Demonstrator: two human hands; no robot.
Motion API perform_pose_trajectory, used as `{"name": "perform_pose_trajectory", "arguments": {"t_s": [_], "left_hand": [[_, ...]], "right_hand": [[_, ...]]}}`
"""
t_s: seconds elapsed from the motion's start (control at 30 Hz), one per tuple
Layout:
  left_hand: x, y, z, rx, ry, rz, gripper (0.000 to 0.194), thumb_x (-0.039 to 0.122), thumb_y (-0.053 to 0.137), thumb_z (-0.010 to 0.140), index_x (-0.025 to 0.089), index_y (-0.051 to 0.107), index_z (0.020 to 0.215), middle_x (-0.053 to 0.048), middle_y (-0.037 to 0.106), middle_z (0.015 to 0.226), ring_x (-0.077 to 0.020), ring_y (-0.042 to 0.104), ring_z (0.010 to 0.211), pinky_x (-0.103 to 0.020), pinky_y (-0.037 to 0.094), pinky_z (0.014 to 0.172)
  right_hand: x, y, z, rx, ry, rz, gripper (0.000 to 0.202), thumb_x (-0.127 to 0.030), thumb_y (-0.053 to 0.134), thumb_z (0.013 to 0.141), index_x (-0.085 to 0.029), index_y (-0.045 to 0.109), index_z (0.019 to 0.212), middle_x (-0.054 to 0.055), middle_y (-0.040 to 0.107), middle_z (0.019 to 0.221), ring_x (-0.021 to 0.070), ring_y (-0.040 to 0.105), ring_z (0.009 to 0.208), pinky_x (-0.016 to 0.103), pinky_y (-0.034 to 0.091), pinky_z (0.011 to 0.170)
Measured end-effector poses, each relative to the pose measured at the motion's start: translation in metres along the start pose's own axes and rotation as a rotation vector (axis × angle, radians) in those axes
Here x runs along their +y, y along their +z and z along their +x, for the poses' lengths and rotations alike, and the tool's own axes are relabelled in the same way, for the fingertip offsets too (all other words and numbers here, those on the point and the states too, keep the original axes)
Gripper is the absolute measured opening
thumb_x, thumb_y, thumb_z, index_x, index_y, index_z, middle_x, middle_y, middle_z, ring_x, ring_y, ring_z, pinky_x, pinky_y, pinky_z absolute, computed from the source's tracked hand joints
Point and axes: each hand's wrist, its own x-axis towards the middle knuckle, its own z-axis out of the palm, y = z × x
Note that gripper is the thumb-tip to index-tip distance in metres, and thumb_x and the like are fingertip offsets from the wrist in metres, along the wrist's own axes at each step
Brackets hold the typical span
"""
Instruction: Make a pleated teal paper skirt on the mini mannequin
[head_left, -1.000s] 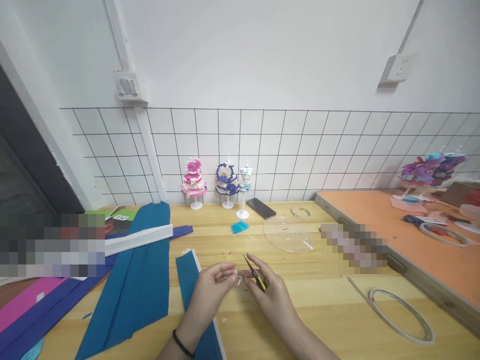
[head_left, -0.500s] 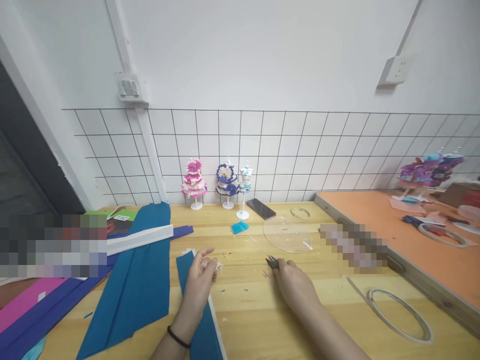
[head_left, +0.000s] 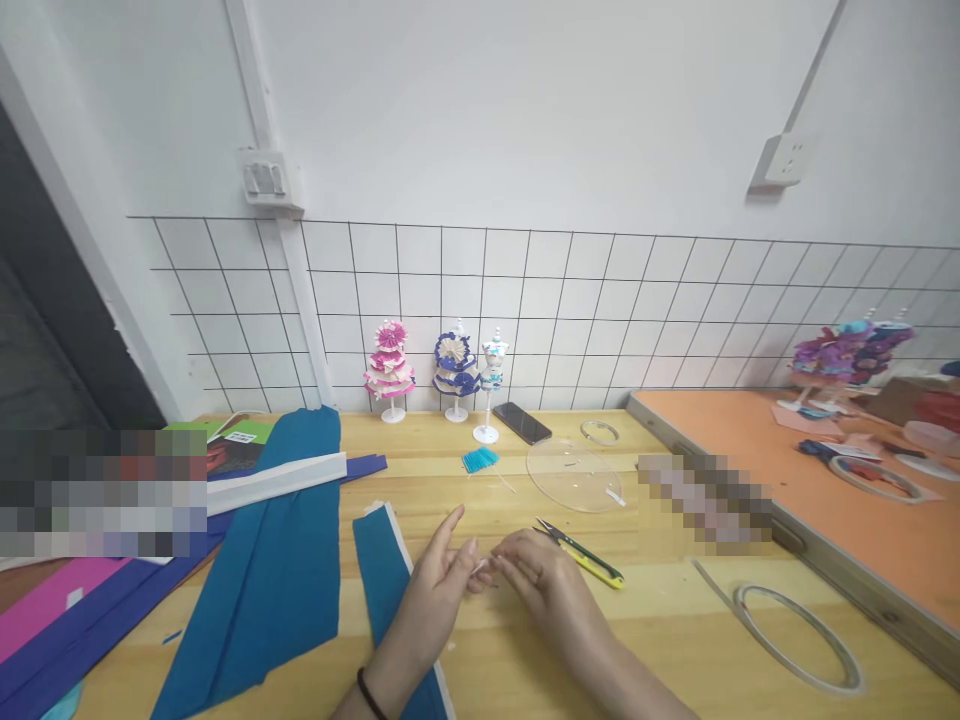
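Note:
My left hand [head_left: 439, 572] is closed around a small white piece [head_left: 481, 567], partly hidden by the fingers. My right hand [head_left: 553, 578] meets it from the right, thumb and fingertips pinched at the piece's end. Just behind the right hand lie yellow-and-black thread snips [head_left: 594, 564], touched by neither hand. Under my left forearm runs a blue strip with a white edge [head_left: 379, 560]. Beyond the hands sits a small pleated bright-blue piece [head_left: 480, 459].
Blue crepe-like sheets [head_left: 277, 560] cover the left side. Small dress stands [head_left: 390, 370] line the wall beside a phone [head_left: 523, 422]. A clear disc [head_left: 574, 475] and a tape roll [head_left: 799, 637] lie to the right, near an orange board's raised edge [head_left: 817, 560].
My right hand has let go of the thread snips, leaving them on the table, and moved left to my left hand. The left hand has shifted right; loose scraps near the hands no longer show.

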Motion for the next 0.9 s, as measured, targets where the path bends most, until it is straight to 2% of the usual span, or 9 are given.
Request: {"name": "perform_pose_trajectory", "arguments": {"t_s": [0.1, 0.17, 0.3, 0.37, 0.43, 0.6, 0.77, 0.9], "left_hand": [[0.002, -0.004, 0.005, 0.1, 0.0, -0.065, 0.07, 0.042, 0.052, 0.078, 0.006, 0.026, 0.132, -0.01, 0.069, 0.074, -0.0203, 0.063, 0.067, -0.034, 0.048, 0.066], [0.003, -0.008, 0.01, 0.168, 0.021, -0.114, 0.069, 0.042, 0.054, 0.077, 0.005, 0.029, 0.13, -0.009, 0.069, 0.071, -0.0191, 0.063, 0.062, -0.031, 0.048, 0.061], [0.007, -0.015, 0.014, 0.284, 0.089, -0.106, 0.058, 0.04, 0.058, 0.074, 0.009, 0.042, 0.12, -0.004, 0.067, 0.062, -0.0159, 0.06, 0.055, -0.027, 0.045, 0.053], [0.007, -0.018, 0.015, 0.32, 0.103, -0.096, 0.052, 0.038, 0.059, 0.073, 0.01, 0.046, 0.115, -0.002, 0.066, 0.059, -0.0154, 0.059, 0.054, -0.026, 0.043, 0.052], [0.007, -0.022, 0.015, 0.348, 0.12, -0.093, 0.048, 0.036, 0.059, 0.073, 0.011, 0.048, 0.112, -0.001, 0.065, 0.059, -0.0148, 0.058, 0.054, -0.025, 0.043, 0.052], [0.004, -0.033, 0.019, 0.422, 0.159, -0.091, 0.04, 0.034, 0.058, 0.074, 0.013, 0.051, 0.107, 0.0, 0.065, 0.06, -0.0142, 0.057, 0.054, -0.026, 0.042, 0.053], [0.001, -0.04, 0.023, 0.478, 0.198, -0.092, 0.038, 0.034, 0.057, 0.073, 0.013, 0.053, 0.104, 0.0, 0.062, 0.058, -0.0139, 0.055, 0.053, -0.025, 0.041, 0.051], [0.001, -0.042, 0.023, 0.505, 0.215, -0.093, 0.037, 0.035, 0.057, 0.073, 0.013, 0.054, 0.102, 0.0, 0.061, 0.059, -0.0138, 0.055, 0.054, -0.026, 0.041, 0.053]], "right_hand": [[0.017, -0.022, 0.01, 0.093, 0.074, -0.142, 0.027, -0.03, 0.042, 0.086, -0.019, 0.065, 0.078, 0.007, 0.06, 0.078, 0.0193, 0.058, 0.073, 0.029, 0.044, 0.067], [0.027, -0.03, 0.013, 0.098, 0.121, -0.187, 0.028, -0.03, 0.042, 0.085, -0.018, 0.066, 0.077, 0.006, 0.057, 0.075, 0.0196, 0.056, 0.07, 0.03, 0.043, 0.062], [0.038, -0.025, 0.01, -0.017, 0.159, -0.251, 0.027, -0.019, 0.05, 0.076, -0.019, 0.062, 0.052, 0.003, 0.056, 0.062, 0.017, 0.055, 0.059, 0.026, 0.038, 0.053], [0.04, -0.021, 0.008, -0.065, 0.172, -0.266, 0.025, -0.013, 0.052, 0.071, -0.019, 0.061, 0.048, 0.002, 0.059, 0.06, 0.0169, 0.057, 0.059, 0.025, 0.037, 0.054], [0.041, -0.022, 0.009, -0.08, 0.193, -0.277, 0.021, -0.012, 0.052, 0.07, -0.02, 0.063, 0.053, 0.002, 0.063, 0.062, 0.0178, 0.059, 0.063, 0.024, 0.038, 0.056], [0.044, -0.036, 0.018, -0.073, 0.246, -0.276, 0.018, -0.021, 0.047, 0.076, -0.02, 0.065, 0.07, 0.003, 0.068, 0.066, 0.0182, 0.061, 0.061, 0.024, 0.04, 0.053], [0.041, -0.029, 0.009, -0.16, 0.204, -0.275, 0.02, -0.015, 0.05, 0.071, -0.021, 0.065, 0.06, 0.002, 0.068, 0.064, 0.0189, 0.062, 0.063, 0.024, 0.042, 0.056], [0.039, -0.035, -0.001, -0.147, 0.141, -0.31, 0.024, -0.019, 0.044, 0.078, -0.021, 0.066, 0.069, 0.005, 0.068, 0.076, 0.0207, 0.061, 0.072, 0.027, 0.041, 0.063]]}}
